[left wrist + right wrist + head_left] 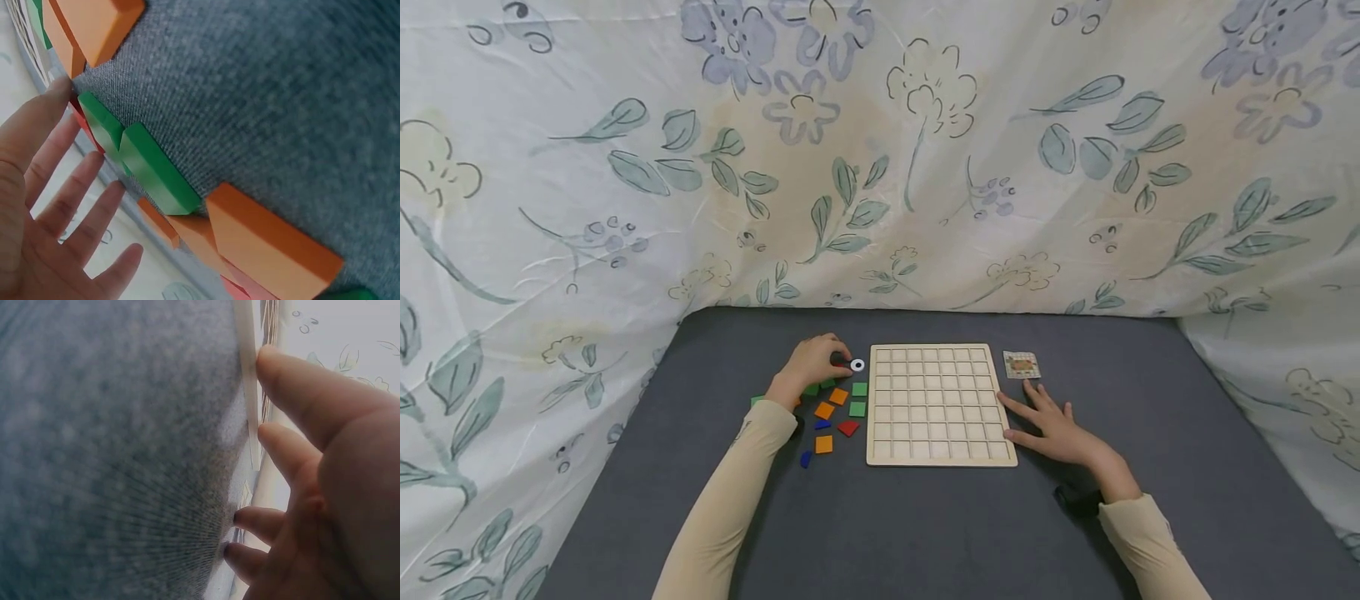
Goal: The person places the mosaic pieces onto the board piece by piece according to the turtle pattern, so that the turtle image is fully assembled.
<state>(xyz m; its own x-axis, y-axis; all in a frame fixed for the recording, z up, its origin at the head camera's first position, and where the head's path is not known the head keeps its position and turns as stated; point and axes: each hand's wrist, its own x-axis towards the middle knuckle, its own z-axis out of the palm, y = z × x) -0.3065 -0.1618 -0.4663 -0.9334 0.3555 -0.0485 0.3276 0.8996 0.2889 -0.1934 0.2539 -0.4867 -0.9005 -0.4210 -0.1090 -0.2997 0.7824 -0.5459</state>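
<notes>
My left hand (811, 367) is over the loose pieces left of the wooden grid board (936, 458). Its thumb and index tips are at a small white ring with a dark centre (862, 365); whether they touch it I cannot tell. In the left wrist view the fingers look mostly straight, beside a red piece (87, 125) and a green block (159, 172). My right hand (1060, 429) has its fingers spread, with the thumb and index fingertips touching the board's right edge. The other fingers reach toward a small picture card (1021, 365).
Orange squares (823, 444), green squares (857, 409), a red piece (848, 427) and blue pieces (806, 459) lie scattered left of the board. The dark grey cloth (925, 533) covers the table. A floral curtain (970, 167) hangs behind and at both sides.
</notes>
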